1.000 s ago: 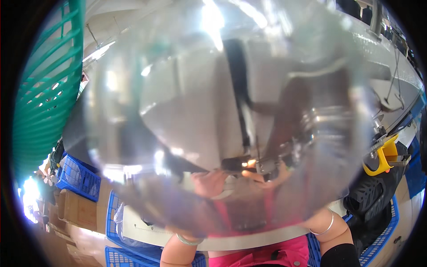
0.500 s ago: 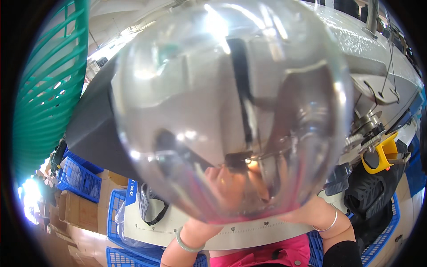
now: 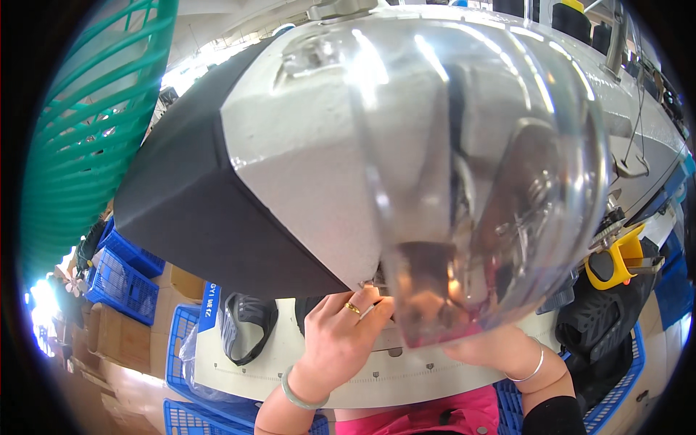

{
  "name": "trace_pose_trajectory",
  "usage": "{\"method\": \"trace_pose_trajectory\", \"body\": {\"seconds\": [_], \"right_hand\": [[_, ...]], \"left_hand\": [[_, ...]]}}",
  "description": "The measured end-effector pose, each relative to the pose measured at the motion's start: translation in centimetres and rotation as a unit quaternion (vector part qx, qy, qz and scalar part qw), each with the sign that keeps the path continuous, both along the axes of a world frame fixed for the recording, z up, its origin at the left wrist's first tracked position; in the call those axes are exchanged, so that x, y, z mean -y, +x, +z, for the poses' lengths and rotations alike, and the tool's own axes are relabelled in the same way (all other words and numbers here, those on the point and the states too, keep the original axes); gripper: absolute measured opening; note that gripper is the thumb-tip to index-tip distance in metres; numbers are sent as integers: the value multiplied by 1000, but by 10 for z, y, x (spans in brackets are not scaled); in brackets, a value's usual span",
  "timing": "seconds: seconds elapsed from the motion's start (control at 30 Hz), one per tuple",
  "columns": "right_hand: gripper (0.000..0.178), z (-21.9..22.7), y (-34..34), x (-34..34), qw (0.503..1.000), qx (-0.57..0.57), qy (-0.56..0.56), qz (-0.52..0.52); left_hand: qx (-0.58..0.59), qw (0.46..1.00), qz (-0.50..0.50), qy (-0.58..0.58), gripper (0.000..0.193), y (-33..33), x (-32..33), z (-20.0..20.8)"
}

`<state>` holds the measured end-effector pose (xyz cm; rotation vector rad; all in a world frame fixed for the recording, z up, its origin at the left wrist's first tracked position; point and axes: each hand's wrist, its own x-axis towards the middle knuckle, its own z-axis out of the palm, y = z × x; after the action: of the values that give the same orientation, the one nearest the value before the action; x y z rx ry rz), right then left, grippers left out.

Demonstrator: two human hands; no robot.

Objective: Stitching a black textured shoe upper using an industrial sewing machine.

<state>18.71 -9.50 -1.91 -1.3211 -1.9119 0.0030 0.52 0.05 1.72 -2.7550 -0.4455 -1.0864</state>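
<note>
My left hand (image 3: 337,335), with a gold ring and a pale bangle, is at the lower front of a sewing machine (image 3: 304,181). Its fingers are closed together, and a thin pale sliver shows between them; what it is I cannot make out. My right hand (image 3: 475,348), its wrist in a silver bangle, reaches in from the right. Its fingers are behind a curved clear plastic shield (image 3: 500,188) that distorts everything through it. Left of my left hand, a grey and black shoe upper (image 3: 245,328) lies on the pale worktable (image 3: 290,380), beside a partly hidden dark piece.
A green fan guard (image 3: 94,159) stands at the left. Blue plastic crates (image 3: 123,286) and a cardboard box (image 3: 119,337) are on the floor there. At the right are a yellow holder (image 3: 622,261) and dark shoe uppers (image 3: 598,326) over another blue crate.
The clear shield now appears farther right in view, uncovering the machine's head and my left hand. Both forearms stay in nearly the same place.
</note>
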Motion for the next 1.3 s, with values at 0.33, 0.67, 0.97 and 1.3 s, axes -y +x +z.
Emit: {"method": "trace_pose_trajectory", "body": {"seconds": [0.33,0.67,0.97,1.3], "right_hand": [[31,3,1,-3,1000,-6,-15,-17],[31,9,0,1,995,74,40,-46],[27,18,-12,-1,995,64,51,-54],[23,15,-11,3,999,3,-19,-26]], "left_hand": [[-6,1000,3,1,30,2,-2,-1],[-11,1000,-6,10,25,4,0,-6],[140,985,-34,-90,17,7,-9,-19],[53,995,7,-80,23,0,-1,-15]]}}
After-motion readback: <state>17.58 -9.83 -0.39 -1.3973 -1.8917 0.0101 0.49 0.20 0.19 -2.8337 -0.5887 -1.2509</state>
